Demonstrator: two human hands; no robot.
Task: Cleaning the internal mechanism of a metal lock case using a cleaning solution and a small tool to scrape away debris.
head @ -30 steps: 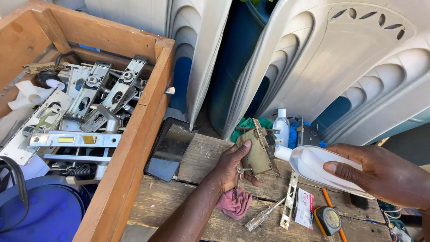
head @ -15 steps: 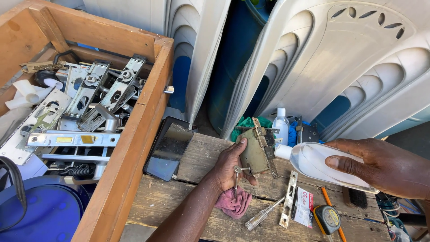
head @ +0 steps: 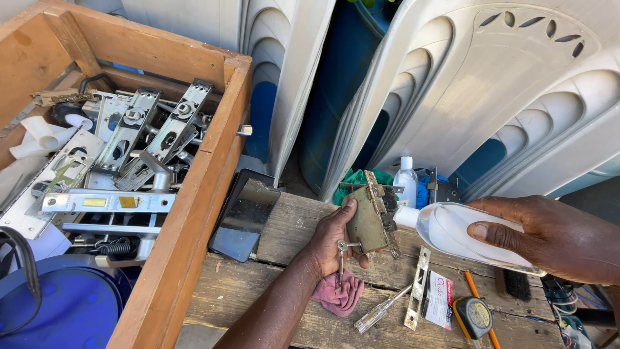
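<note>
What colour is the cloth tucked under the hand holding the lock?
The cloth is pink, seen in the head view just below the left hand gripping the lock body.

Your left hand [head: 332,236] grips a mortise lock body [head: 371,220] upright, a key [head: 341,255] hanging from it. Your right hand [head: 549,236], at 3 o'clock, tips a clear plastic bottle [head: 452,229] with its nozzle against the lock. A pink rag [head: 339,294] lies on the wooden surface [head: 284,226] beneath.

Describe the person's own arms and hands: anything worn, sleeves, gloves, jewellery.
Both are bare. The left hand and its forearm show no glove, sleeve, watch or ring. The right hand is likewise ungloved and ringless; its wrist runs out of view, so anything worn further up cannot be told.
</note>
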